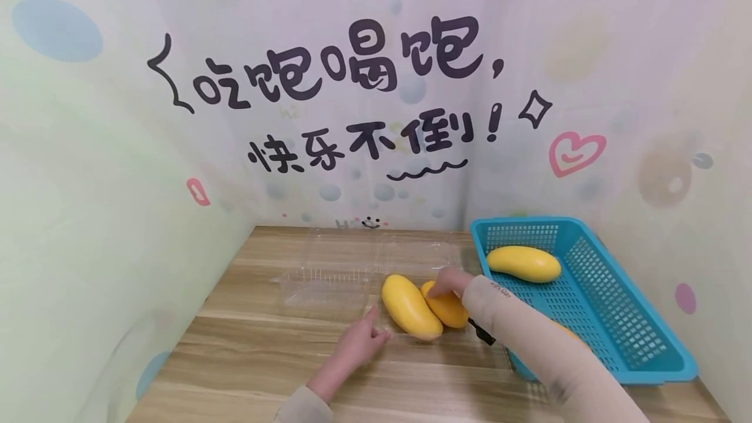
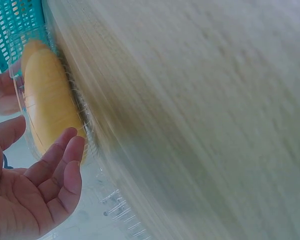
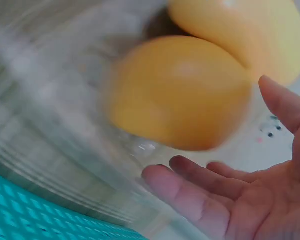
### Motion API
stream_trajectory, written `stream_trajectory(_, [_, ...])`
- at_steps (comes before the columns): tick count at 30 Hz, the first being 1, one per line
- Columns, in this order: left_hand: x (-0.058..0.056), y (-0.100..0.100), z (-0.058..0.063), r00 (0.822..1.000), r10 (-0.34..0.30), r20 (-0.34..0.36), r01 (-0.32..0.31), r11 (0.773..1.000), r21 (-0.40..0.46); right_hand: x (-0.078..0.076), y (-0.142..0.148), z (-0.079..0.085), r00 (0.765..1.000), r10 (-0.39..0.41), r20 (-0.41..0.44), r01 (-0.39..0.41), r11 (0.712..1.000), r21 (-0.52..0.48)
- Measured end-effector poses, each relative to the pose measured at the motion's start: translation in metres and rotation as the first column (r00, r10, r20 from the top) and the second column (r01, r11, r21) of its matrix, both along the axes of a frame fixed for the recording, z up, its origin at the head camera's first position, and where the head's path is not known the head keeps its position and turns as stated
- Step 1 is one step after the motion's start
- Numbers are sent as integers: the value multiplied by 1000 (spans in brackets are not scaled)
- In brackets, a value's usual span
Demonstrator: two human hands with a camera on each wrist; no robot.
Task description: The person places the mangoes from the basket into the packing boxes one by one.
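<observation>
Two yellow mangoes lie side by side in the right part of a clear plastic clamshell box (image 1: 320, 297), whose transparent lid is folded back toward the wall. The left mango (image 1: 411, 309) is larger in view; the right mango (image 1: 448, 312) is partly covered by my right hand (image 1: 451, 281). In the right wrist view, my right fingers (image 3: 190, 192) are spread beside that mango, with a gap showing. My left hand (image 1: 360, 344) is at the box's near side, left of the larger mango. Its fingers (image 2: 60, 175) are loosely bent near the mango's end, holding nothing.
A blue perforated basket (image 1: 675, 367) stands on the right. One mango (image 1: 524, 263) lies at its far left, and another is mostly hidden behind my right sleeve (image 1: 546, 344). Wood-grain tabletop (image 1: 235, 344) extends left of the box, and a printed wall (image 1: 376, 168) rises behind.
</observation>
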State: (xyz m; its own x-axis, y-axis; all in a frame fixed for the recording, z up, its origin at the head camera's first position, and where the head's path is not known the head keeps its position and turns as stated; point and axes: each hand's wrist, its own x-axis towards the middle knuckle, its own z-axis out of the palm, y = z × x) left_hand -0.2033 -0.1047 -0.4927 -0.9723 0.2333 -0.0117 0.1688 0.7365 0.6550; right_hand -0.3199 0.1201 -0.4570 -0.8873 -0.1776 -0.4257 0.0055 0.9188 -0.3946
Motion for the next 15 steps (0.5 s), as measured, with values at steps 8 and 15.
stream_trajectory(8, [0, -2, 1, 1000, 7, 10, -7, 1000, 7, -11, -3, 23, 947, -200, -250, 172, 977, -129])
stream_trajectory(15, [0, -1, 0, 1000, 0, 4, 0, 1000, -3, -18, 5, 7, 889, -449, -94, 366, 818, -444])
